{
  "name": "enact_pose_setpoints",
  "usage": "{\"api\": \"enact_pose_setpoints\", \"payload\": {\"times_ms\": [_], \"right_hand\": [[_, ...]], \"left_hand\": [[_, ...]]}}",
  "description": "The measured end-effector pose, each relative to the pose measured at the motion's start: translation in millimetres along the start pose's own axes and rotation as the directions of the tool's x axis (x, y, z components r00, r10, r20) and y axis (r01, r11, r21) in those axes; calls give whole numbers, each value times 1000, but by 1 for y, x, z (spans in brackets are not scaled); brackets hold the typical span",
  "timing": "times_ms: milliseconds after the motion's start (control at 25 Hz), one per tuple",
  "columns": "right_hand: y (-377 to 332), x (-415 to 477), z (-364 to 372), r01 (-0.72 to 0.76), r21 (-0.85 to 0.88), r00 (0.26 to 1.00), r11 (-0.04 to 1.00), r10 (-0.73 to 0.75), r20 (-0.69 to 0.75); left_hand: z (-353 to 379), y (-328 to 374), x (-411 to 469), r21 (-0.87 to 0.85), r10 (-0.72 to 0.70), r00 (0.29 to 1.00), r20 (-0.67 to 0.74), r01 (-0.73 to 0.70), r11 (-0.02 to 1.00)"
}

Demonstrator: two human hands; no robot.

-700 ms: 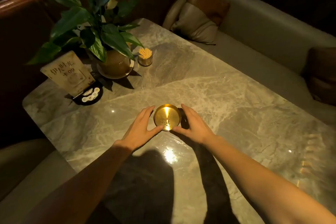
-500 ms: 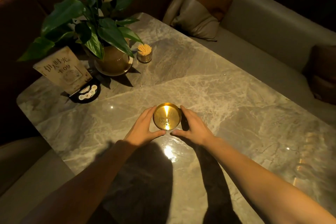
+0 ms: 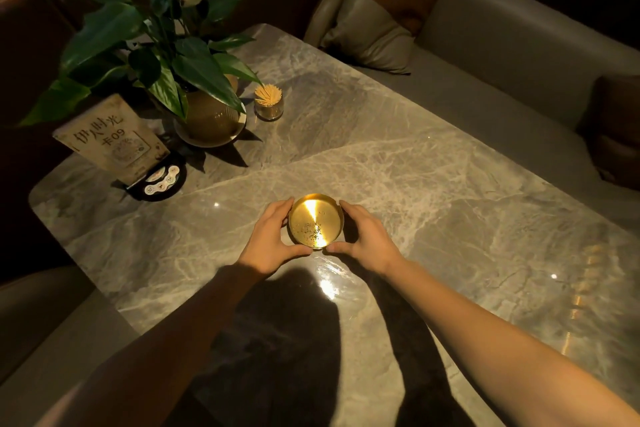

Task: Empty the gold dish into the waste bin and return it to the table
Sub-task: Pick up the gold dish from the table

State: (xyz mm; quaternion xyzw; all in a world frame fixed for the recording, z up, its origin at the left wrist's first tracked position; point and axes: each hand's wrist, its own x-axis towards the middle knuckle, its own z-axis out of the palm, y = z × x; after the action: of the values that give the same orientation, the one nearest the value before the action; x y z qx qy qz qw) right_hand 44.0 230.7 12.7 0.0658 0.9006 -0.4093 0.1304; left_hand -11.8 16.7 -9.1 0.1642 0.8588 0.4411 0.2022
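Note:
A small round gold dish (image 3: 314,220) sits on the marble table (image 3: 398,184), with dark specks of ash or crumbs on its shiny bottom. My left hand (image 3: 268,243) cups its left side, thumb under the near rim and fingers along the far rim. My right hand (image 3: 367,239) cups its right side the same way. Both hands touch the dish's wall. No waste bin is in view.
A potted plant (image 3: 207,114) on a saucer, a jar of toothpicks (image 3: 268,103), a table sign (image 3: 110,139) and a black round call pad (image 3: 161,178) stand at the far left. A bench seat (image 3: 485,107) with cushions (image 3: 374,28) runs along the far side.
Both hands have closed in around the dish, thumbs now meeting at its near rim. The dish stays in the same spot on the table; the camera shifted slightly.

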Motion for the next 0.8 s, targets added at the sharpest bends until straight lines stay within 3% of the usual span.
{"api": "enact_pose_setpoints", "payload": {"times_ms": [400, 800], "right_hand": [[4, -102, -83, 46, 323, 961, 945, 47, -273], [93, -324, -200, 82, 396, 838, 915, 151, -524]], "left_hand": [[20, 122, -22, -110, 187, 982, 26, -183, 977], [190, 289, -92, -188, 407, 899, 161, -377, 907]]}}
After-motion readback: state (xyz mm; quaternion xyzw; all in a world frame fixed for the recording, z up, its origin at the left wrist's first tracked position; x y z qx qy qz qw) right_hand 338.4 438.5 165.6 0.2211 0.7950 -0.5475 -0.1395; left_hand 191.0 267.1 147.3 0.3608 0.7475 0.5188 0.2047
